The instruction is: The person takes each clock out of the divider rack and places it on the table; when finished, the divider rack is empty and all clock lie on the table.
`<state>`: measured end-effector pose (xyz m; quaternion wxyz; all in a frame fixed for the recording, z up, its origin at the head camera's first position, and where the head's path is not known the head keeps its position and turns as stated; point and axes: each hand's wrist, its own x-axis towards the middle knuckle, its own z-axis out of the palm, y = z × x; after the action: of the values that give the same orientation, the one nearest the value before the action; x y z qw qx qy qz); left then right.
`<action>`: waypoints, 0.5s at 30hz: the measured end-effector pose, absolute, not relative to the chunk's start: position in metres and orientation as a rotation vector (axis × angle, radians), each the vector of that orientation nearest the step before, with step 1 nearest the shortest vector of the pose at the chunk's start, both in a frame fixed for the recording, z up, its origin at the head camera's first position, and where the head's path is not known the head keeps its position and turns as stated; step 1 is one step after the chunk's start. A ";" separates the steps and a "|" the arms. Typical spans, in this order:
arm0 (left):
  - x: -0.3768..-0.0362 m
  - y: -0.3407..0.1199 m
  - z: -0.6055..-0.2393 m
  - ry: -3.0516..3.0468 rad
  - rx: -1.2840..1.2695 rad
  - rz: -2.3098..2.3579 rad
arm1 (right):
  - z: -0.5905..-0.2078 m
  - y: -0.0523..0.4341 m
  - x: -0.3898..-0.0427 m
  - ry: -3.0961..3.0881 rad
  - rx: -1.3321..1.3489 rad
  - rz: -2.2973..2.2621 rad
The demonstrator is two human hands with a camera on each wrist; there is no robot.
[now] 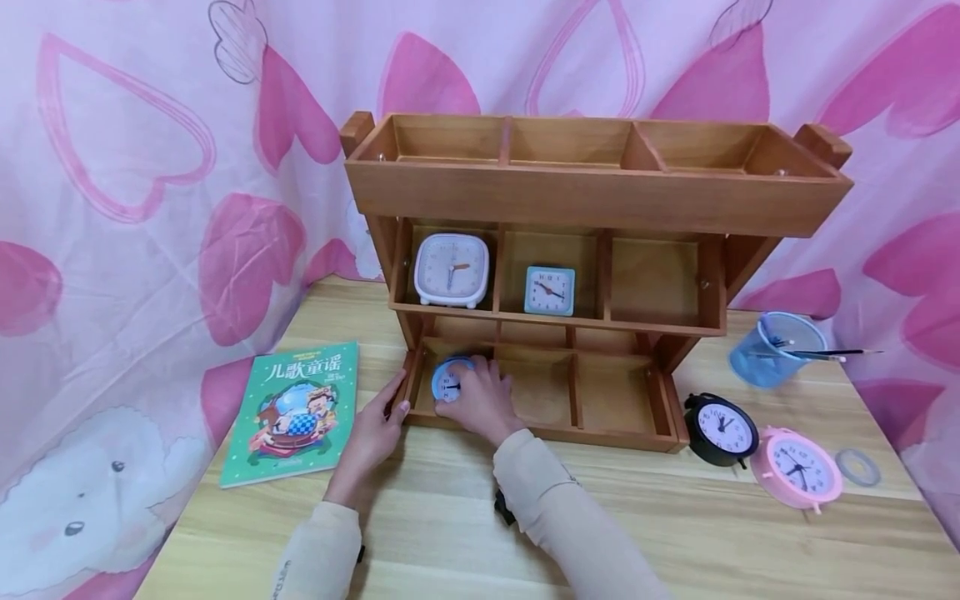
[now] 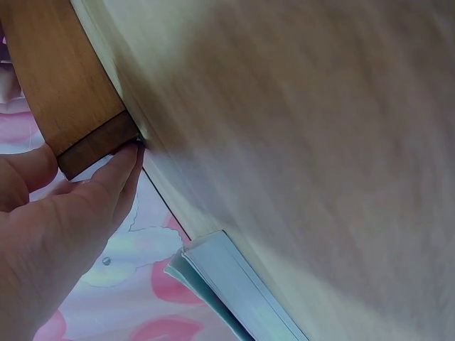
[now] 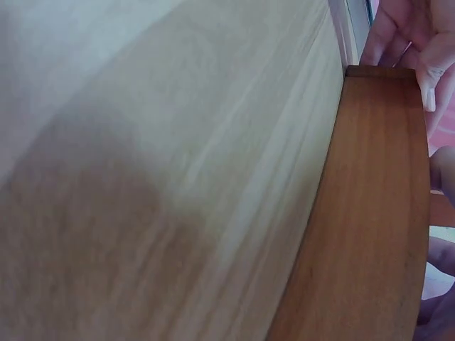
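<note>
A three-tier wooden shelf [image 1: 592, 198] stands on the table. My right hand [image 1: 482, 400] reaches into its bottom left compartment and holds a round blue clock [image 1: 442, 385], whose face is partly covered by the fingers. At the shelf's lower left corner, my left hand [image 1: 377, 432] grips the end of the bottom tray. The left wrist view shows the thumb and fingers at opposite edges of the tray's end [image 2: 96, 145]. On the middle tier, a white clock [image 1: 452, 268] sits in the left compartment, and a small teal square clock [image 1: 550, 291] occupies the centre one.
Left of the shelf lies a green picture book [image 1: 296, 412]. To the right are a black clock [image 1: 722, 429], a pink clock [image 1: 798, 468], a roll of tape [image 1: 857, 467] and a blue mesh pen cup [image 1: 763, 358] with pens. A heart-printed curtain [image 1: 150, 275] hangs behind.
</note>
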<state>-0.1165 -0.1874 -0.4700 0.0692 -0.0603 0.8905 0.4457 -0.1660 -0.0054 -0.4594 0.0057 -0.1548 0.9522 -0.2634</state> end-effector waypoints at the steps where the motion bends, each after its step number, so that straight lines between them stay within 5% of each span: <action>1: -0.117 -0.187 -0.470 2.678 -0.180 1.342 | -0.460 -0.006 -0.166 2.985 -0.478 -0.824; 15: -0.117 -0.186 -0.466 2.662 -0.223 1.325 | -0.425 -0.001 -0.159 3.014 -0.532 -1.018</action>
<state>-0.1170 -0.1865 -0.4664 0.0797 -0.0747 0.8899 0.4428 -0.1591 -0.0013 -0.4247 -0.0420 -0.1649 0.9336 -0.3154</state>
